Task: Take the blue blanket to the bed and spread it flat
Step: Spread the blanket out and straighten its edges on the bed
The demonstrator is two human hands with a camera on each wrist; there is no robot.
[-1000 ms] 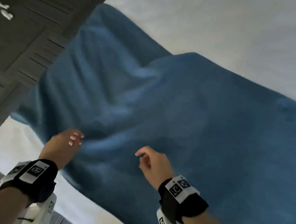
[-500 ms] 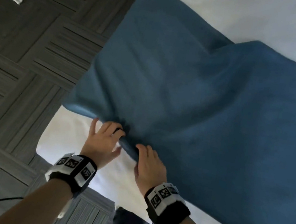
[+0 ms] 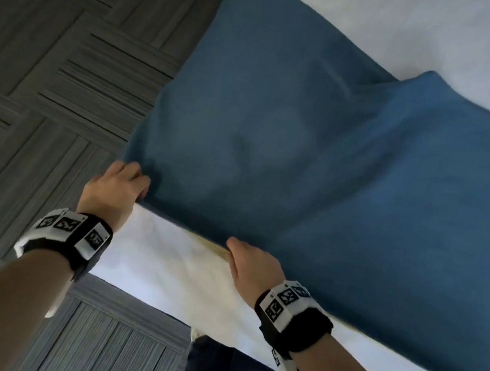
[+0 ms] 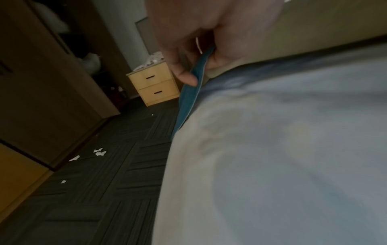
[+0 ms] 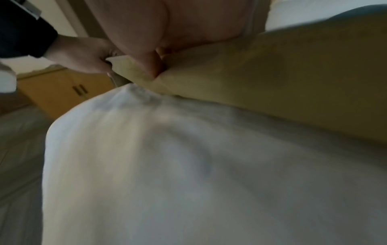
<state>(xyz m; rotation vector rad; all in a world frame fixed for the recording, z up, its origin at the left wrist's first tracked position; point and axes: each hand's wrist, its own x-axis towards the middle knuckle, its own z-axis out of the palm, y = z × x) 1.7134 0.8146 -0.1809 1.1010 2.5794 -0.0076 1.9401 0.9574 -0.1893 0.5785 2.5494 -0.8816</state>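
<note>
Hands (image 3: pixel 112 191) (image 3: pixel 252 264) pinch blanket (image 3: pixel 319 171) edge over bed (image 3: pixel 167 272).

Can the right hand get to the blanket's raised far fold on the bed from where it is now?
Probably not without letting go. The right hand grips the blue blanket at its near edge, and the far fold lies well across the bed; nothing blocks the way.
</note>
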